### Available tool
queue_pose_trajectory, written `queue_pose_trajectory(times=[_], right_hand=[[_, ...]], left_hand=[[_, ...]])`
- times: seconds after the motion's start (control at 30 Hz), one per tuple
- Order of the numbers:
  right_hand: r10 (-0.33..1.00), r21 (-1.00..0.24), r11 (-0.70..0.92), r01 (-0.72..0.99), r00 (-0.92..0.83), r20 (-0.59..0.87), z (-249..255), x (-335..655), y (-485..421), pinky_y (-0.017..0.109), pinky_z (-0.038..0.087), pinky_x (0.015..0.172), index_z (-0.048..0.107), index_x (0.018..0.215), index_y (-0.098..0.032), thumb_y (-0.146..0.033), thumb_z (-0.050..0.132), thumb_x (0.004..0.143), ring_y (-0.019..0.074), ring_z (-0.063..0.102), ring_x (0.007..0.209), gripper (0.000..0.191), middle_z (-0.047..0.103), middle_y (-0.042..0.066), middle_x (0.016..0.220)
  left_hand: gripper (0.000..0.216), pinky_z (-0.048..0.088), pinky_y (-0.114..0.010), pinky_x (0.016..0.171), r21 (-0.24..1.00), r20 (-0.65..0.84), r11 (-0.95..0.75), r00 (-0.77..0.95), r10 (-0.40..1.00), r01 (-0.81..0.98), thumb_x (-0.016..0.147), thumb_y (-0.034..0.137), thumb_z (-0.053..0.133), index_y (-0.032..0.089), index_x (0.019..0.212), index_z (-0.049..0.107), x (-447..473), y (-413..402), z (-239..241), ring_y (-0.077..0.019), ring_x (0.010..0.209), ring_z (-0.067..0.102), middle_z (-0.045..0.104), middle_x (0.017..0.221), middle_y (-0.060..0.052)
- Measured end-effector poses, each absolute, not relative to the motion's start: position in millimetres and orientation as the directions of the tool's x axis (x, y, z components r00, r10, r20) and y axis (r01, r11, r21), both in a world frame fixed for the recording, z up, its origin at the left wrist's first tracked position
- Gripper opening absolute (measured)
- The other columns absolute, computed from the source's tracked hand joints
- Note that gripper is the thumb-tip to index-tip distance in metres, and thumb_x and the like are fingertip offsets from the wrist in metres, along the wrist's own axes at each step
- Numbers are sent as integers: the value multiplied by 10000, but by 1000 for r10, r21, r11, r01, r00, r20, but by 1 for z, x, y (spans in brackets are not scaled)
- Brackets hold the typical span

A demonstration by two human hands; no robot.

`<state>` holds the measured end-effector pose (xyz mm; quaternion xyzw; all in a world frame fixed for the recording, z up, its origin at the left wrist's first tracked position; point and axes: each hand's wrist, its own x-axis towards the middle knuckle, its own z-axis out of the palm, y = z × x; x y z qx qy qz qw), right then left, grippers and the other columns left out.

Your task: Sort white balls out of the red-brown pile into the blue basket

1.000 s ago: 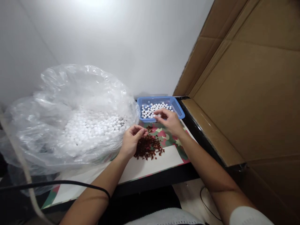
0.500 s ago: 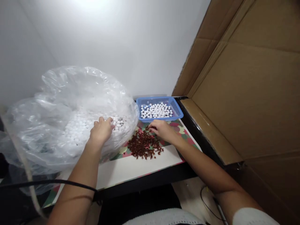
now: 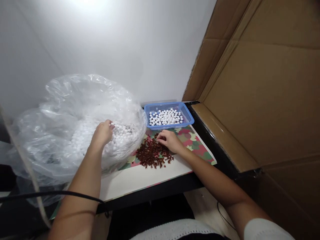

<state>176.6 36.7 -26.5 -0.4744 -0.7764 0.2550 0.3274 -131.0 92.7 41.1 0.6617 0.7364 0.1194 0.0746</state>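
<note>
Patterned mat (image 3: 190, 137), left hand (image 3: 102, 134) curled at white balls (image 3: 123, 134), right hand (image 3: 170, 140) at brown stars (image 3: 152, 156), both grips unclear.

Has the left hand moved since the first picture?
Yes, the left hand moved leftward, away from the blue basket, to white balls in the clear plastic bag.

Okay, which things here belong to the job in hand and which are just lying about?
Likely in use:
white balls in clear bag, by left grip
brown star-shaped pieces, by right grip
blue basket of more white balls

Apparently just about:
black cable
cardboard
</note>
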Motion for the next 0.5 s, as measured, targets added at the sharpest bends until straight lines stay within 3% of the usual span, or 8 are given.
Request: queue_pose_trajectory(times=[0.07, 0.17, 0.3, 0.4, 0.5], right_hand=[[912, -792, 395, 466, -301, 277, -25, 178, 37, 247, 414, 669, 676, 775, -173, -212, 639, 831, 136, 566, 703, 78, 641, 16, 778], [930, -868, 344, 357, -259, 262, -22, 180, 36, 249, 419, 630, 673, 785, -169, -297, 633, 834, 133, 564, 652, 143, 662, 9, 740], [953, -942, 252, 222, -224, 202, -24, 182, 37, 245, 426, 585, 668, 793, -165, -366, 650, 818, 123, 563, 598, 203, 658, 3, 693], [973, -996, 90, -25, -212, 93, -24, 180, 37, 255, 482, 605, 654, 803, -162, -396, 703, 768, 131, 618, 626, 242, 674, 11, 708], [972, -965, -75, -253, -233, -15, -18, 177, 35, 260, 526, 630, 652, 815, -160, -393, 775, 692, 139, 665, 675, 291, 701, 24, 751]], left_hand=[[201, 394, -293, 642, 425, 41, 140, -174, 984, 894, 857, 277, 499, 167, 953, 638, -134, 92, 48, -220, 709, 563, 630, 805, -91], [135, 354, -241, 527, 727, -1, 209, -303, 953, 654, 838, 229, 535, 170, 905, 635, -134, 90, 59, -148, 579, 492, 575, 713, -33], [140, 214, -157, 378, 976, -131, 181, -349, 928, 117, 910, 214, 428, 160, 904, 557, -128, 87, 76, -73, 456, 361, 447, 635, 16], [108, 183, -100, 325, 886, -264, 190, -122, 957, -424, 924, 176, 414, 155, 885, 513, -110, 74, 85, -43, 436, 348, 424, 629, 22], [54, 236, -61, 316, 777, -300, 343, 169, 939, -528, 912, 193, 494, 153, 931, 526, -73, 52, 78, -21, 460, 390, 467, 707, 4]])
